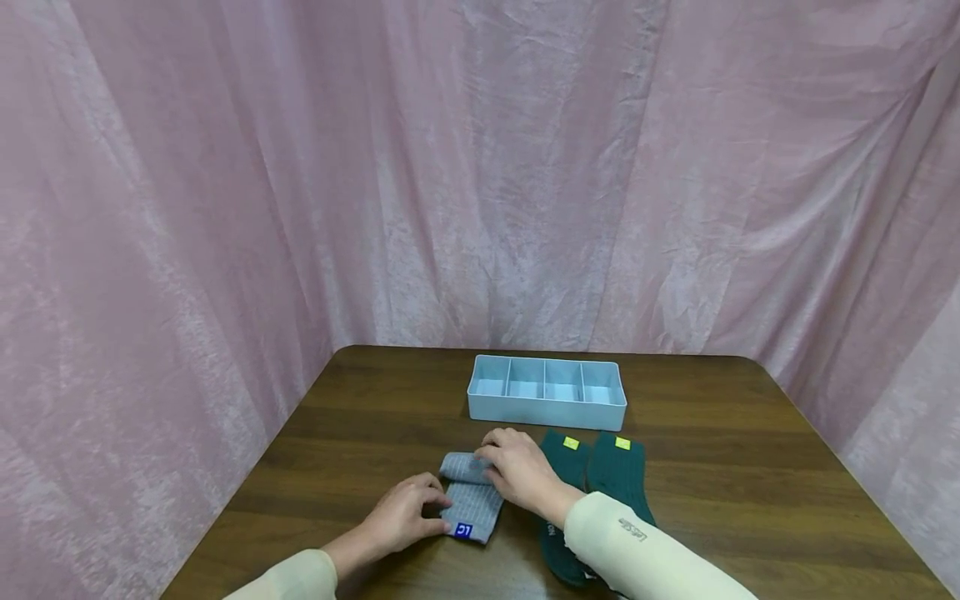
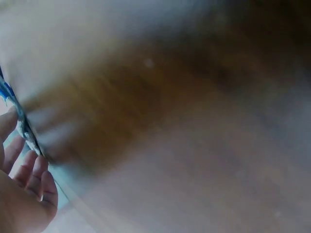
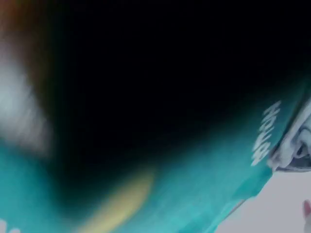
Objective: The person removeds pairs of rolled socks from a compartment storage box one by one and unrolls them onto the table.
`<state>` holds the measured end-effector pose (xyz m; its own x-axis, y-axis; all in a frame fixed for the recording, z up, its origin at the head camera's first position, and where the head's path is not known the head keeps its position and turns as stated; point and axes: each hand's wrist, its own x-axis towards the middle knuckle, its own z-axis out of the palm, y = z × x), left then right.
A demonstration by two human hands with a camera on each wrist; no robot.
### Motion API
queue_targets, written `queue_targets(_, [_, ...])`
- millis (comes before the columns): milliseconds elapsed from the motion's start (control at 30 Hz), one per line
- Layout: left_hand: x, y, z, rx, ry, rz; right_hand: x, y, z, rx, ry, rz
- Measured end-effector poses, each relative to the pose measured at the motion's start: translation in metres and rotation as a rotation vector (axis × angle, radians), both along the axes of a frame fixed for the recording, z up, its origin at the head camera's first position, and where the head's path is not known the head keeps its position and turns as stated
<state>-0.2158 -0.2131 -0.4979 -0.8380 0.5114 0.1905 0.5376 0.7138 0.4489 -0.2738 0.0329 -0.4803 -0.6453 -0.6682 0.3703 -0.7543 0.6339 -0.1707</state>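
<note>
A ribbed grey sock (image 1: 474,505) with a blue label lies on the table, its far end turned over into a thick fold. My right hand (image 1: 519,468) grips that fold at its right side, fingers bent over the top. At the near left edge, close to the label, my left hand (image 1: 405,512) touches the sock with thumb and fingertips spread apart. The left wrist view catches the sock's edge (image 2: 23,124) beside the fingers of the left hand (image 2: 26,189). Under my right forearm lie dark green socks (image 1: 618,471) with yellow stickers; they fill much of the blurred right wrist view.
A light blue box (image 1: 547,409) divided into several compartments stands behind the socks, nothing visible inside. The brown wooden table (image 1: 360,433) has rounded far corners. Pink curtains (image 1: 480,183) hang behind it and along the sides.
</note>
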Motion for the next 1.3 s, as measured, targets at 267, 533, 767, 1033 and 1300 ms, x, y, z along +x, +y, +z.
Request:
queue_targets(267, [-0.002, 0.001, 0.004, -0.052, -0.023, -0.030, 0.000, 0.008, -0.001, 0.119, 0.141, 0.141])
queue_targets(533, [-0.005, 0.001, 0.005, -0.101, -0.015, -0.084, -0.001, 0.010, -0.003, 0.163, 0.072, 0.098])
queue_targets(767, [-0.009, 0.001, 0.006, -0.145, 0.005, -0.119, -0.001, 0.008, -0.003, 0.235, -0.003, 0.010])
queue_targets(1033, [-0.012, 0.001, 0.007, -0.181, -0.035, -0.131, 0.002, 0.008, -0.004, 0.357, 0.167, 0.152])
queue_targets(1300, [-0.013, -0.001, 0.006, -0.175, -0.059, -0.125, -0.001, 0.004, 0.002, 0.524, 0.128, 0.105])
